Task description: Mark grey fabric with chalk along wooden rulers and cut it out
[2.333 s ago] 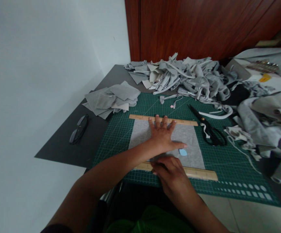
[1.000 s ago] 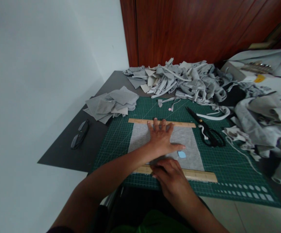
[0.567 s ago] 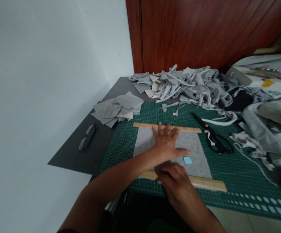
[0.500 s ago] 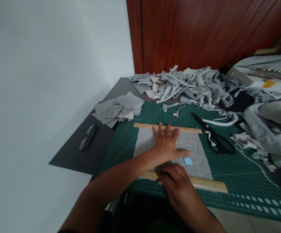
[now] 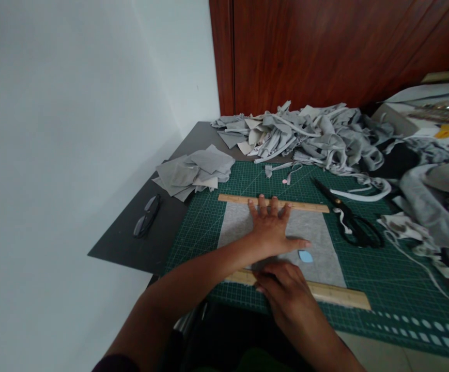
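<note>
A grey rectangle of fabric (image 5: 313, 235) lies flat on a green cutting mat (image 5: 383, 268). One wooden ruler (image 5: 240, 199) lies along its far edge, another wooden ruler (image 5: 340, 295) along its near edge. My left hand (image 5: 273, 230) is spread flat on the fabric, fingertips touching the far ruler. My right hand (image 5: 284, 289) presses down on the near ruler with fingers curled. A small light-blue chalk piece (image 5: 305, 256) lies on the fabric just right of my left thumb.
Black scissors (image 5: 350, 219) lie on the mat to the right. A heap of grey fabric scraps (image 5: 305, 137) fills the back, folded grey pieces (image 5: 195, 171) sit at the left, more cloth (image 5: 437, 206) at the right. Dark glasses (image 5: 146, 217) rest on the grey table.
The camera view has drifted slightly, shifting everything right in the frame. Both hands stay in the same places on the fabric and near ruler.
</note>
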### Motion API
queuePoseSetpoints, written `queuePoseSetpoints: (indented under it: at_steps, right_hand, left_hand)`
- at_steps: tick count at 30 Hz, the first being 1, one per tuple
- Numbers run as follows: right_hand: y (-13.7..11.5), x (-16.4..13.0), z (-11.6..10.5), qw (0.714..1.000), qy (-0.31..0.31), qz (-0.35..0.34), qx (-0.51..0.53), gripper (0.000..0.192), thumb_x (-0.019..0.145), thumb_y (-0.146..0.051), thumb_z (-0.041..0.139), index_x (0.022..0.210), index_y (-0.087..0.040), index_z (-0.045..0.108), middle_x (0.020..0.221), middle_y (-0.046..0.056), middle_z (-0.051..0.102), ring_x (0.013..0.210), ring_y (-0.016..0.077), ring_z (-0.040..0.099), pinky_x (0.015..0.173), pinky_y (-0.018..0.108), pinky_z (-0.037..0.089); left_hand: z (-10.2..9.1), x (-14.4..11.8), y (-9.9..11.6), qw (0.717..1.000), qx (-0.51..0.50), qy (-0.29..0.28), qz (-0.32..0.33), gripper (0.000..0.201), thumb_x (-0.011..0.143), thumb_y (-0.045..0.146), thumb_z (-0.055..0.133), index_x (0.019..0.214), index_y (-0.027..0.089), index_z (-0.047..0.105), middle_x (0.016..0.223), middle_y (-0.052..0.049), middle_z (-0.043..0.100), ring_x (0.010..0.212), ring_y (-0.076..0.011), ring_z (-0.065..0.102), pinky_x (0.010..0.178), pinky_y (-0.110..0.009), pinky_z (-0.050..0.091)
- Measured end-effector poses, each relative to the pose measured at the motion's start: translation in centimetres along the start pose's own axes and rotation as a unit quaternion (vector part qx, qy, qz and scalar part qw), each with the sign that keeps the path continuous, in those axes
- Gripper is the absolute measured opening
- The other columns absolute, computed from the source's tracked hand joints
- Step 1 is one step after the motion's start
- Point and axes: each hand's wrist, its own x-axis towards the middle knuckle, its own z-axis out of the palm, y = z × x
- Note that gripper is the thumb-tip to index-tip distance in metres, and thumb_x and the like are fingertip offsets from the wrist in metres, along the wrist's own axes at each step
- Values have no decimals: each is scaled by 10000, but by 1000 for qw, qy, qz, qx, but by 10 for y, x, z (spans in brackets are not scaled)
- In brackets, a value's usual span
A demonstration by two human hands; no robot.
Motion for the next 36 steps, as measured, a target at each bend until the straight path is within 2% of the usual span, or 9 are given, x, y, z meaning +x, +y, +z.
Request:
queuePoseSetpoints:
  at_steps: [16,27,32,34,36]
  right_hand:
    - [-2,3,-4,999,-30,4,-35,277,962,-68,611,1174,-196,735,1111,96,708,1035,280,619,903,450,536]
    - [-8,6,-6,998,-24,-7,-52,264,980,-101,599,1199,-177,724,1096,112,709,1026,275,633,879,442,559]
    - [-2,11,-27,995,-27,-6,-96,335,994,-215,621,1325,-196,671,1205,134,709,1114,299,642,958,489,554]
    - [13,16,-44,991,-16,32,-126,312,1020,-203,556,1308,-177,675,1205,149,717,1113,295,658,958,476,557]
    - [33,21,-59,981,-38,97,-161,282,1014,-179,531,1237,-182,705,1128,138,731,1024,284,688,908,452,568]
  left_hand:
    - [-5,2,-1,1000,-4,-30,6,1189,784,969,396,1689,228,185,1760,-168,101,1580,-545,-61,1202,-775,-56]
    - [-5,0,-2,1000,-6,-15,7,1209,764,980,406,1686,225,202,1758,-174,110,1582,-540,-67,1204,-769,-65]
    - [-9,2,-1,1000,-6,-28,4,1174,789,954,400,1684,219,209,1754,-180,128,1584,-540,-41,1202,-766,-60]
    - [-9,4,0,999,3,-38,-5,1123,815,918,419,1682,233,221,1754,-178,132,1584,-542,-34,1197,-772,-59]
    - [-10,4,0,999,9,-40,-10,1095,822,892,445,1679,245,233,1754,-178,128,1584,-544,-30,1194,-773,-63]
